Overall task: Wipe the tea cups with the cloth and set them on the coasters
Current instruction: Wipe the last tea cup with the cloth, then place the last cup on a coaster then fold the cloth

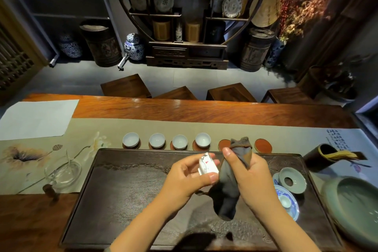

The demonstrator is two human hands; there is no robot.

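Note:
My left hand [187, 176] holds a small white tea cup [207, 164] with a painted mark, tipped on its side above the dark tea tray [122, 200]. My right hand [248, 172] grips a dark grey cloth [227, 194], which hangs down right beside the cup. Beyond the tray, several pale cups [157, 140] stand in a row, each on a round coaster. Two red coasters sit bare at the row's right end: one [224, 144] partly hidden by the cloth, one [263, 145] in full view.
A glass pitcher [63, 172] stands left of the tray. On the tray's right are a celadon strainer [292, 182] and a blue-and-white saucer [287, 202]. A large green basin [356, 208] and a dark tool holder [321, 158] lie further right. Wooden stools stand behind the table.

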